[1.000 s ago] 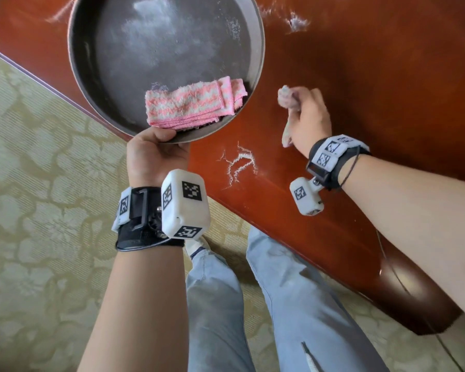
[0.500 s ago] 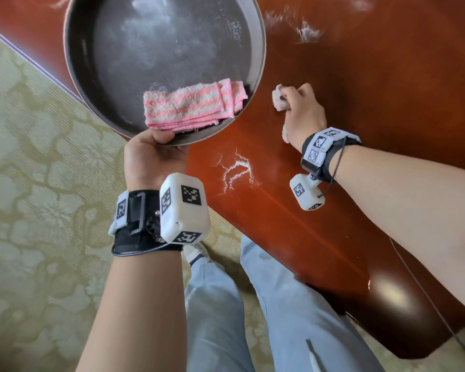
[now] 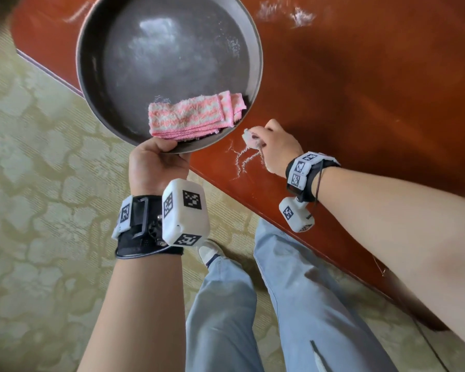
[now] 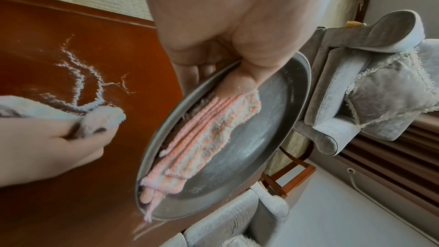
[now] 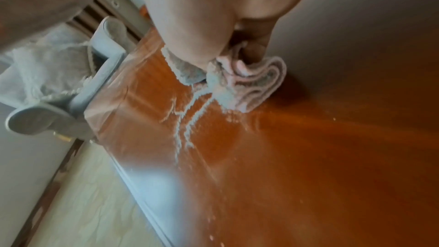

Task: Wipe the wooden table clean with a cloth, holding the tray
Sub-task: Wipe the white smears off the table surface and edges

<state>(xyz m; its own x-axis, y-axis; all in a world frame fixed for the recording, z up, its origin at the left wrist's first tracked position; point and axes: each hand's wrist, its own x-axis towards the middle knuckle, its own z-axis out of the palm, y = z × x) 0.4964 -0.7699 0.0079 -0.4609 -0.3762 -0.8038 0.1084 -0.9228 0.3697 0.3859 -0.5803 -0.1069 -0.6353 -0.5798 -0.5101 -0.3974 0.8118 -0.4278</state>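
**Tray held at the edge, cloth pressed to the powder**

In the head view the left hand (image 3: 156, 162) is gripping the near rim of the round metal tray (image 3: 255, 76), which is filling the upper middle of the frame and overhanging the edge of the red-brown wooden surface (image 3: 360, 108). A folded pink-and-white towel (image 3: 193, 115) is lying inside the tray near that rim. Only the left wrist view is showing the grip itself: the thumb is lying over the rim on the towel's end while the fingers are curling underneath.

Right of centre, the right hand (image 3: 277, 147) is clenching a bunched cloth (image 3: 250, 136) against the surface, just beside the tray's lower right rim. Thin white powder trails (image 3: 242, 159) are running from the cloth toward the surface edge. The right wrist view alone is showing the cloth's folded pink layers squeezed between the fingers, and loose specks scattered toward the lower frame. More white smears (image 3: 293, 14) are sitting at the upper right of the head view.

The wrist views are also taking in a grey armchair (image 4: 351, 74) beyond the surface.
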